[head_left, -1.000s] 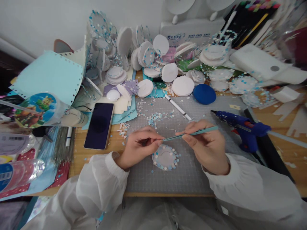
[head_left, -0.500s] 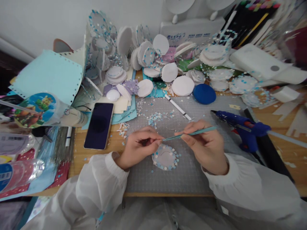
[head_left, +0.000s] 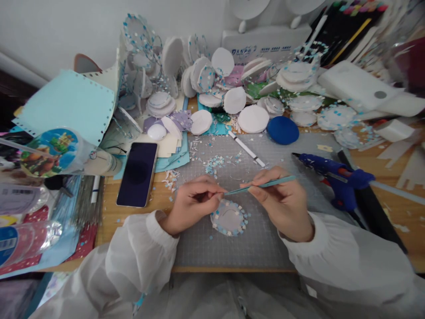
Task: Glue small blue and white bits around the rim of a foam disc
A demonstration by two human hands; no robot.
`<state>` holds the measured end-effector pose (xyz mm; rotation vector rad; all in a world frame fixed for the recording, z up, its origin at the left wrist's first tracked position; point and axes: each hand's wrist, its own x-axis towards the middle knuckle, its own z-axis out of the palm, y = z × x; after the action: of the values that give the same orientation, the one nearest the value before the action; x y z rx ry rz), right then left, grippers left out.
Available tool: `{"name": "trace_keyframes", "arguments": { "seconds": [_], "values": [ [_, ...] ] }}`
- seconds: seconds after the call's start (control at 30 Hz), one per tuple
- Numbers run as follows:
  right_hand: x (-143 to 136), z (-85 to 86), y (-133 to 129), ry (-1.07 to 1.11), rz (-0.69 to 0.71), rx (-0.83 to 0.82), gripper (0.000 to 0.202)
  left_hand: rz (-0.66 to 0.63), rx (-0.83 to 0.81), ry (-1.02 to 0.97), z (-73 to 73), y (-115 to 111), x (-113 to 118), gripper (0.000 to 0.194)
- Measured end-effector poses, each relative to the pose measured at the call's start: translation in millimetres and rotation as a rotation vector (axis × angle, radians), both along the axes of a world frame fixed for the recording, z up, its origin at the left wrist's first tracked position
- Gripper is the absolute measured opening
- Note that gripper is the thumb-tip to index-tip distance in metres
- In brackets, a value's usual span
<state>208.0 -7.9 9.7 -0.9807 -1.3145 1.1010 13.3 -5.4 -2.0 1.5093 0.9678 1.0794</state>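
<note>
Nearest you, on the grey mat (head_left: pixel 265 239), the disc (head_left: pixel 229 218) lies flat, its rim dotted with blue and white chips.

Left hand (head_left: pixel 192 204): fingers pinched shut at the tool's tip, just above the disc's upper-left edge; what they pinch is too small to tell.

Right hand (head_left: pixel 285 204): fingers closed on the teal tool (head_left: pixel 262 185), held nearly level.

Keep the tip low and steady over the rim; work one chip at a time.

Beyond: loose chips (head_left: pixel 214 165), glue gun (head_left: pixel 335 177) at right, phone (head_left: pixel 137 173) at left, disc pile (head_left: pixel 232 84) at the back of the surface.
</note>
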Motion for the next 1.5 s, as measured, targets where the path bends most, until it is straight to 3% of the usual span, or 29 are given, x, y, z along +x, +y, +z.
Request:
{"name": "trace_keyframes", "arguments": {
  "seconds": [0.27,0.43,0.67,0.87,1.07,1.23,1.37,1.5],
  "values": [
    [4.1,-12.8,3.2,0.145,0.043,-0.131,0.009,-0.008,-0.039,-0.049,0.4,0.8,0.4,0.008],
    [4.9,-7.5,9.1,0.216,0.024,-0.242,0.017,0.006,-0.066,-0.074,0.1,2.6,0.2,0.009],
    [5.2,-5.6,9.4,0.216,0.015,-0.22,0.016,-0.027,-0.078,-0.071,2.4,4.3,-2.9,0.016],
    [6.1,-11.1,6.4,0.175,0.02,-0.21,0.013,-0.049,-0.059,-0.12,1.5,2.8,-2.5,0.011],
    [4.9,-13.0,7.0,0.18,0.039,-0.19,0.012,0.0,-0.004,-0.096,3.1,4.4,0.1,0.003],
    [3.8,-11.6,11.5,0.203,-0.003,-0.224,0.02,0.068,0.03,-0.079,4.1,5.3,0.2,0.011],
    [5.9,-6.6,20.3,0.337,-0.029,-0.295,0.024,0.131,-0.005,-0.076,9.1,-3.9,-12.3,0.013],
    [8.2,-3.6,24.6,0.474,-0.034,-0.409,0.024,0.15,-0.057,-0.096,18.8,-28.8,-34.3,0.017]
  ]
}}
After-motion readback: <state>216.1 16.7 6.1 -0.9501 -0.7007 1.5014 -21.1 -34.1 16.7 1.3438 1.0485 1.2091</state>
